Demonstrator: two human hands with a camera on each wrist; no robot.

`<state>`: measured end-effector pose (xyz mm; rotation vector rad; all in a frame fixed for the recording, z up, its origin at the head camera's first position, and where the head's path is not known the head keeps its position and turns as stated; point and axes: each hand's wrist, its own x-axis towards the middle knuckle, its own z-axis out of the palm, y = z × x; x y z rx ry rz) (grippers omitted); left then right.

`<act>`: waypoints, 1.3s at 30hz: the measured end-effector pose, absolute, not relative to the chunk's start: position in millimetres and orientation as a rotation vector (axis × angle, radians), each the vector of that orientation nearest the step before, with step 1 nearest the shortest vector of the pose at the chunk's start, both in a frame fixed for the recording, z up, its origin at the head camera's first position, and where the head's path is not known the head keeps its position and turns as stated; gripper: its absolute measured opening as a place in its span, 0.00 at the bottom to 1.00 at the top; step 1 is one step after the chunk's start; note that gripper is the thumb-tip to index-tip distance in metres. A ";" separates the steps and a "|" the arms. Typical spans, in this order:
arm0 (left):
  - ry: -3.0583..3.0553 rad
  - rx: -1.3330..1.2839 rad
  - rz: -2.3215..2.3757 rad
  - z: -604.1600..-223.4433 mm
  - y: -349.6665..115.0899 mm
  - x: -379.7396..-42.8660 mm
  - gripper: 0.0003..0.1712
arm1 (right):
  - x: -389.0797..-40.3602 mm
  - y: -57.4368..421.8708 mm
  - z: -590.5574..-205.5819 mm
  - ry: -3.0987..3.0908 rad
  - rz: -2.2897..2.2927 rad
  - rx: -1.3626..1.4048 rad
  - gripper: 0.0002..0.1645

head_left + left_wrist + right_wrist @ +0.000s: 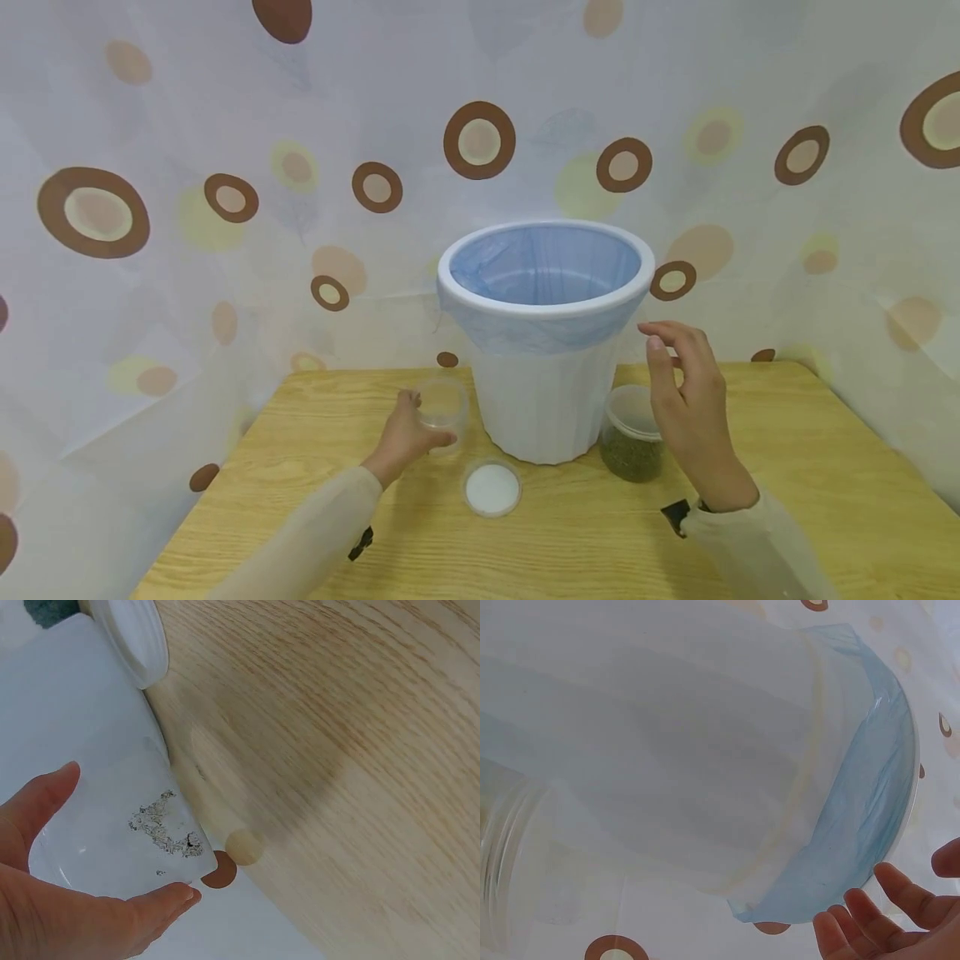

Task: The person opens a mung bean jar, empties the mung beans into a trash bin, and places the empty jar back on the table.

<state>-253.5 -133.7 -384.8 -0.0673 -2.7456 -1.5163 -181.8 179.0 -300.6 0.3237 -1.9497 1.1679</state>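
My left hand (405,435) grips a clear plastic container (442,408) from its side, left of the white bin (551,400). In the left wrist view, dark specks cling to part of this container (112,840). My right hand (693,408) is raised by the bin's right side, thumb and fingers apart, holding nothing. Beyond its fingers in the right wrist view is the blue bag (862,795) folded over the bin's rim. A clear jar (632,442), partly filled with dark green, crumbly material, stands between the bin and my right hand.
A round white lid-like disc (492,488) lies on the wooden table (570,542) before the bin. A sheet with brown and beige circles (405,92) covers the wall behind. The bin stands near the table's back edge.
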 end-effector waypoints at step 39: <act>-2.930 -0.102 -1.431 -401.5 -130.0 -254.7 0.55 | -176.2 183.6 -308.5 -1.957 1.184 0.305 0.16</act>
